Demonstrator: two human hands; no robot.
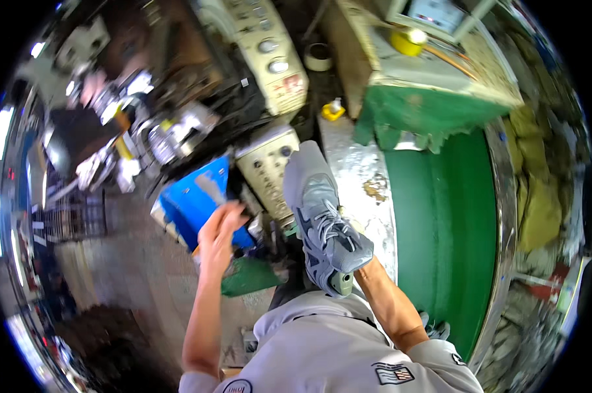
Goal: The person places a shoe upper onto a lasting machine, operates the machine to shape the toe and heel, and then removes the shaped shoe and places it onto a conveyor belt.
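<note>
A grey lace-up sneaker is held up in front of my body, its toe end away from me. Its heel end has an olive-green block with a round hole, like a shoe last. My right hand is closed on the sneaker from behind and below; most of its fingers are hidden by the shoe. To the left, apart from the shoe, my left hand hangs over the edge of a blue panel. Its fingers are loosely bent, slightly blurred, and nothing shows in them.
Machine control panels with knobs stand ahead. On the right, a worn metal ledge borders a green trough or belt. A table with green cloth carries a yellow tape roll. Blurred metal machinery fills the far left.
</note>
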